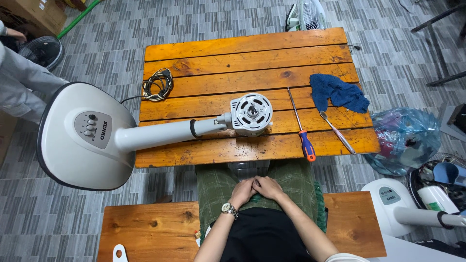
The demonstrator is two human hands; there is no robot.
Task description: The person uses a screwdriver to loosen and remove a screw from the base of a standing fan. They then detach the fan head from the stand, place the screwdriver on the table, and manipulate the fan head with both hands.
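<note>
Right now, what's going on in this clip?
A seated person rests the left hand and right hand clasped in their lap, holding nothing. On the wooden table ahead lies a stripped fan, its motor exposed, beside a screwdriver, toothbrush, blue rag and coiled cord.

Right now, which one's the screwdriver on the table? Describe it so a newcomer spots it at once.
Start at the wooden slat table and find the bare fan motor at its middle. Just right of the motor lies the screwdriver, thin steel shaft pointing away, handle at the near edge. Its orange and blue handle sets it apart from the pale toothbrush beside it.
</note>
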